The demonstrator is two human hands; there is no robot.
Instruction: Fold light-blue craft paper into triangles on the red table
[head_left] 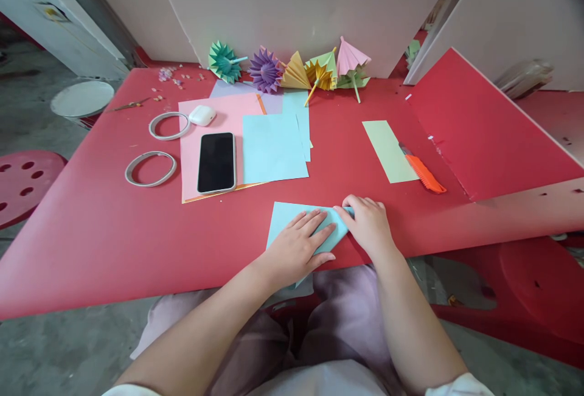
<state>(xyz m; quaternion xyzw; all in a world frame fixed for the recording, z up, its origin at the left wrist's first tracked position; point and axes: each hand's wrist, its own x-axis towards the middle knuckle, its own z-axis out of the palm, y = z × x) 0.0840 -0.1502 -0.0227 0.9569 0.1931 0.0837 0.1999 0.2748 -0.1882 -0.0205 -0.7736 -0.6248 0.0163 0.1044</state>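
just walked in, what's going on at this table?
A person is handling a folded light blue paper at the near edge of the red table. The left hand is spread across it; the right hand has thumb and fingers at its right corner. Farther back, a phone lies on pink paper, and paper umbrellas line the back.

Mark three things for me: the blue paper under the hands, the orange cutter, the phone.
Blue paper [280,222]: head view, uncovered area toward the picture's left.
Orange cutter [424,173]: head view, middle of its handle.
Phone [216,163]: head view, centre of its dark screen.
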